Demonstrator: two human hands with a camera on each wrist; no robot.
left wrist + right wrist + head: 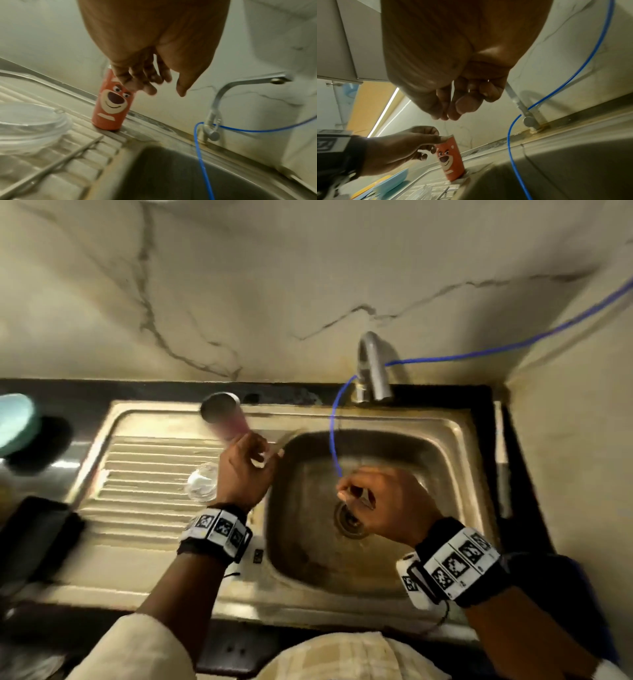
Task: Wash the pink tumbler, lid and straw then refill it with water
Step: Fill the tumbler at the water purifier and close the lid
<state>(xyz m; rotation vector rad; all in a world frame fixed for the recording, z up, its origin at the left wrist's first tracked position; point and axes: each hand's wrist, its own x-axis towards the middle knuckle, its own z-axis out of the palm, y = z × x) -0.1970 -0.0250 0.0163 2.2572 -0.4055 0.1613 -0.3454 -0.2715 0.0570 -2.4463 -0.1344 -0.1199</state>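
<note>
The pink tumbler (a cartoon bear face printed on its side) is standing upright and lidless on the steel drainboard, near the back edge and just left of the sink basin. The left hand is reaching over it; in the right wrist view a fingertip is touching the rim, the fingers loosely spread and not wrapped round the body. The clear lid is lying on the drainboard ridges beside that wrist, and a thin metal straw is lying across the ridges in front. The right hand is hovering over the drain, fingertips bunched together; whether they are pinching something I cannot tell. A blue tube is hanging from the tap into the basin.
</note>
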